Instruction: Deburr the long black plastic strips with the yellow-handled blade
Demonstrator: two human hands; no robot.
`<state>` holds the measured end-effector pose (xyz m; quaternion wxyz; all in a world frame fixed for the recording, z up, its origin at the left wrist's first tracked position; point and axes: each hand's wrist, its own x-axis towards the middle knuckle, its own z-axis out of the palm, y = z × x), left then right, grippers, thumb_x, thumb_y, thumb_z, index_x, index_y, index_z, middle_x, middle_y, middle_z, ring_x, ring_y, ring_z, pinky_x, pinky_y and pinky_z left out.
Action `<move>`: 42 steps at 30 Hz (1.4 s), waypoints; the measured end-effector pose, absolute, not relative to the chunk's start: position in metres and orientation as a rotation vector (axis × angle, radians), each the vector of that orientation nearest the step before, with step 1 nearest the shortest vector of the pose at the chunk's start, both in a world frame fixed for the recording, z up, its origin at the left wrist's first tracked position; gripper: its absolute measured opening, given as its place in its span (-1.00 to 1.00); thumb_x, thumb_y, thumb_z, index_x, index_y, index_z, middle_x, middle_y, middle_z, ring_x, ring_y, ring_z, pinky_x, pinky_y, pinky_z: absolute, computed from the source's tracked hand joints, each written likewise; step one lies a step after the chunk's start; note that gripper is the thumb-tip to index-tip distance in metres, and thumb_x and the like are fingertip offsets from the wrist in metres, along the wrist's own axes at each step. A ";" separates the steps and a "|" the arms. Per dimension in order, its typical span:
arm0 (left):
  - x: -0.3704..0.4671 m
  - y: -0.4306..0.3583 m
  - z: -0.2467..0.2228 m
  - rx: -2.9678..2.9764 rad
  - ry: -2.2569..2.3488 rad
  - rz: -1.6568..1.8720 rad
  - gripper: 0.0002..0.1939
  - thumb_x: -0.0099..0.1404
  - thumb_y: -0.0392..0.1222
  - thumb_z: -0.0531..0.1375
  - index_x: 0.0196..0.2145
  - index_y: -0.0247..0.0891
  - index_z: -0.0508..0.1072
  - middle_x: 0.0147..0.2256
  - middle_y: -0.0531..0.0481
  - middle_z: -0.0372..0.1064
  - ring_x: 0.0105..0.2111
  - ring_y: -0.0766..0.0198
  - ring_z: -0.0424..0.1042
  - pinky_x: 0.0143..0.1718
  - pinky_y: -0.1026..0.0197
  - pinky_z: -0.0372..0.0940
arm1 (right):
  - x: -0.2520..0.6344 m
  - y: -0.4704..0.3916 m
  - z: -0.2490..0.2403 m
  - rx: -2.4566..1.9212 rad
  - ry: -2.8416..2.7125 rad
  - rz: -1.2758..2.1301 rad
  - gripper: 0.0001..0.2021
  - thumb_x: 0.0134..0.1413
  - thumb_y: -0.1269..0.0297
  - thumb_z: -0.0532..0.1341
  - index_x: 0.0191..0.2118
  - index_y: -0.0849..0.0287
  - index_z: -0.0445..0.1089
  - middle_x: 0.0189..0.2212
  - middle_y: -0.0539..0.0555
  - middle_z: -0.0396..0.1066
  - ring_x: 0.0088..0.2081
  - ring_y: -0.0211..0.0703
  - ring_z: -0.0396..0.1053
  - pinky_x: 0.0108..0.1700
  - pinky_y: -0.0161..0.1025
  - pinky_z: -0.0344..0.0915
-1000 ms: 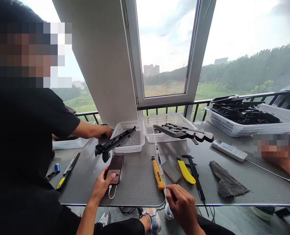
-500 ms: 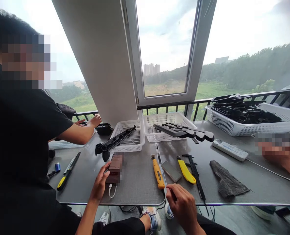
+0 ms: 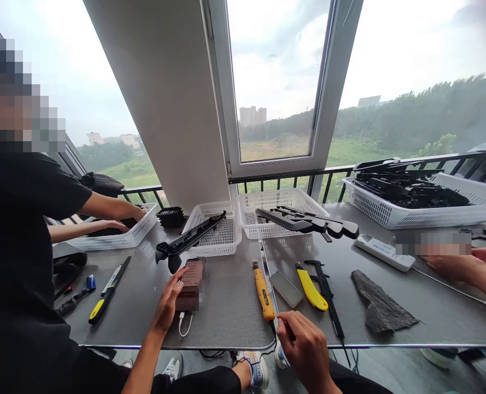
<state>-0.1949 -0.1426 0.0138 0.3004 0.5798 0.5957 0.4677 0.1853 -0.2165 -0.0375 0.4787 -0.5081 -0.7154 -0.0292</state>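
Observation:
My left hand [image 3: 169, 302] rests against the left side of a brown box [image 3: 191, 284], its fingers stretched out and not wrapped round it. A white cable [image 3: 185, 326] comes from the box's near end. My right hand [image 3: 302, 342] is at the table's front edge with its fingers curled together; whether anything small is in them is hidden. Just beyond it lies an orange rotary tool [image 3: 264, 293]. A phone [image 3: 286, 289], a yellow cutter [image 3: 312, 289] and a black caliper [image 3: 326, 295] lie to the right of that tool.
White baskets [image 3: 226, 249] with black parts [image 3: 193, 238] line the back. At right are a power strip [image 3: 384, 253], a grey cloth [image 3: 380, 306] and another person's hands [image 3: 451, 266]. A person in black [image 3: 17, 246] stands at left beside a black-and-yellow knife [image 3: 109, 293].
The person at left has leaned left, both hands now in the left basket. The hands at far right have shifted left. My left hand has shifted slightly along the box; my right hand looks unchanged.

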 end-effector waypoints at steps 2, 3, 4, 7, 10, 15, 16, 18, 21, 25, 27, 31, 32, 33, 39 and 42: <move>-0.195 -0.143 0.013 1.551 1.584 1.238 -0.33 0.45 0.26 0.07 0.29 -0.16 0.54 0.44 -0.18 0.33 0.49 -0.16 0.19 0.56 -0.20 -0.04 | 0.185 -0.217 -0.037 -1.237 -1.747 -0.074 -0.64 0.58 0.25 0.05 -0.28 0.11 0.50 -0.44 0.00 0.53 -0.43 -0.18 0.50 -0.28 -0.24 0.25; -0.195 -0.143 0.012 1.554 1.586 1.240 -0.34 0.45 0.27 0.08 0.29 -0.16 0.54 0.44 -0.18 0.34 0.49 -0.15 0.19 0.56 -0.20 -0.05 | 0.185 -0.217 -0.037 -1.236 -1.748 -0.075 -0.63 0.58 0.25 0.05 -0.28 0.11 0.50 -0.44 0.00 0.53 -0.43 -0.18 0.50 -0.28 -0.24 0.25; -0.195 -0.143 0.012 1.554 1.586 1.246 -0.33 0.45 0.28 0.08 0.28 -0.15 0.55 0.43 -0.18 0.35 0.49 -0.15 0.20 0.56 -0.21 -0.06 | 0.186 -0.217 -0.037 -1.237 -1.749 -0.076 -0.63 0.58 0.25 0.05 -0.28 0.10 0.50 -0.44 0.00 0.53 -0.43 -0.17 0.50 -0.29 -0.24 0.25; -0.194 -0.141 0.010 1.541 1.574 1.260 -0.31 0.44 0.33 0.09 0.27 -0.16 0.56 0.41 -0.19 0.37 0.49 -0.17 0.20 0.57 -0.24 -0.09 | 0.185 -0.217 -0.037 -1.237 -1.751 -0.076 -0.63 0.58 0.24 0.04 -0.28 0.10 0.50 -0.45 -0.01 0.52 -0.43 -0.17 0.50 -0.29 -0.24 0.25; -0.194 -0.139 0.012 1.525 1.571 1.240 -0.28 0.42 0.36 0.10 0.29 -0.14 0.54 0.45 -0.18 0.32 0.52 -0.17 0.15 0.58 -0.24 -0.12 | 0.185 -0.217 -0.036 -1.235 -1.750 -0.077 -0.63 0.58 0.24 0.04 -0.28 0.10 0.49 -0.45 -0.01 0.52 -0.43 -0.18 0.50 -0.29 -0.25 0.26; -0.194 -0.141 0.020 1.506 1.554 1.156 -0.28 0.44 0.36 0.11 0.36 -0.09 0.49 0.50 -0.14 0.24 0.55 -0.15 0.07 0.59 -0.25 -0.18 | 0.185 -0.217 -0.037 -1.243 -1.752 -0.060 -0.63 0.58 0.24 0.04 -0.29 0.10 0.49 -0.45 0.01 0.52 -0.43 -0.17 0.50 -0.29 -0.26 0.26; -0.194 -0.142 0.021 1.520 1.552 1.150 -0.29 0.44 0.34 0.11 0.36 -0.08 0.48 0.51 -0.13 0.22 0.55 -0.15 0.06 0.59 -0.26 -0.17 | 0.185 -0.217 -0.037 -1.242 -1.751 -0.057 -0.63 0.58 0.24 0.04 -0.29 0.10 0.49 -0.45 0.02 0.52 -0.43 -0.16 0.50 -0.29 -0.26 0.27; -0.193 -0.144 0.021 1.563 1.558 1.150 -0.33 0.45 0.31 0.12 0.34 -0.07 0.51 0.52 -0.12 0.19 0.55 -0.17 0.07 0.59 -0.27 -0.17 | 0.185 -0.217 -0.038 -1.241 -1.749 -0.056 -0.63 0.57 0.24 0.05 -0.28 0.10 0.50 -0.44 0.02 0.53 -0.43 -0.16 0.50 -0.28 -0.25 0.27; -0.191 -0.147 0.019 1.599 1.579 1.170 -0.38 0.46 0.27 0.09 0.28 -0.07 0.56 0.52 -0.12 0.18 0.53 -0.18 0.11 0.58 -0.29 -0.14 | 0.185 -0.217 -0.039 -1.238 -1.746 -0.061 -0.64 0.57 0.24 0.05 -0.28 0.10 0.50 -0.44 0.02 0.53 -0.43 -0.16 0.51 -0.28 -0.25 0.27; -0.192 -0.147 0.016 1.604 1.573 1.192 -0.40 0.47 0.25 0.09 0.25 -0.09 0.58 0.51 -0.14 0.21 0.51 -0.16 0.15 0.57 -0.25 -0.08 | 0.185 -0.216 -0.040 -1.227 -1.742 -0.059 -0.63 0.58 0.24 0.05 -0.28 0.10 0.50 -0.44 0.01 0.53 -0.43 -0.17 0.51 -0.28 -0.25 0.27; -0.193 -0.146 0.014 1.601 1.574 1.202 -0.41 0.47 0.25 0.09 0.23 -0.10 0.59 0.50 -0.14 0.23 0.51 -0.16 0.16 0.57 -0.26 -0.07 | 0.185 -0.216 -0.040 -1.222 -1.738 -0.065 -0.63 0.58 0.23 0.05 -0.28 0.10 0.50 -0.45 0.00 0.53 -0.44 -0.18 0.51 -0.28 -0.25 0.27; -0.194 -0.145 0.012 1.588 1.577 1.236 -0.41 0.45 0.25 0.11 0.20 -0.10 0.62 0.48 -0.15 0.27 0.50 -0.18 0.18 0.56 -0.28 -0.06 | 0.185 -0.216 -0.039 -1.227 -1.735 -0.070 -0.62 0.59 0.23 0.04 -0.28 0.10 0.50 -0.45 -0.01 0.52 -0.44 -0.19 0.50 -0.29 -0.25 0.25; -0.194 -0.145 0.011 1.590 1.577 1.240 -0.42 0.45 0.25 0.11 0.19 -0.10 0.62 0.47 -0.15 0.28 0.50 -0.19 0.19 0.56 -0.28 -0.06 | 0.185 -0.216 -0.039 -1.230 -1.737 -0.072 -0.62 0.59 0.23 0.04 -0.28 0.10 0.50 -0.45 -0.01 0.52 -0.44 -0.19 0.50 -0.29 -0.24 0.25; -0.194 -0.145 0.012 1.596 1.576 1.243 -0.43 0.44 0.24 0.12 0.18 -0.09 0.63 0.46 -0.15 0.30 0.49 -0.19 0.19 0.56 -0.29 -0.07 | 0.185 -0.216 -0.039 -1.232 -1.739 -0.076 -0.62 0.59 0.23 0.04 -0.28 0.10 0.50 -0.45 -0.01 0.52 -0.44 -0.19 0.50 -0.29 -0.24 0.25; -0.195 -0.146 0.014 1.597 1.573 1.239 -0.45 0.42 0.27 0.14 0.06 -0.10 0.70 0.44 -0.15 0.34 0.50 -0.22 0.18 0.55 -0.29 -0.03 | 0.185 -0.217 -0.039 -1.240 -1.744 -0.087 -0.61 0.59 0.23 0.04 -0.28 0.10 0.51 -0.45 0.01 0.52 -0.43 -0.17 0.50 -0.28 -0.23 0.27; -0.194 -0.146 0.013 1.573 1.568 1.236 -0.44 0.42 0.29 0.14 0.03 -0.13 0.71 0.46 -0.17 0.29 0.48 -0.25 0.20 0.54 -0.29 0.00 | 0.185 -0.217 -0.038 -1.242 -1.752 -0.083 -0.61 0.60 0.22 0.03 -0.28 0.10 0.50 -0.44 0.02 0.53 -0.42 -0.17 0.51 -0.28 -0.23 0.27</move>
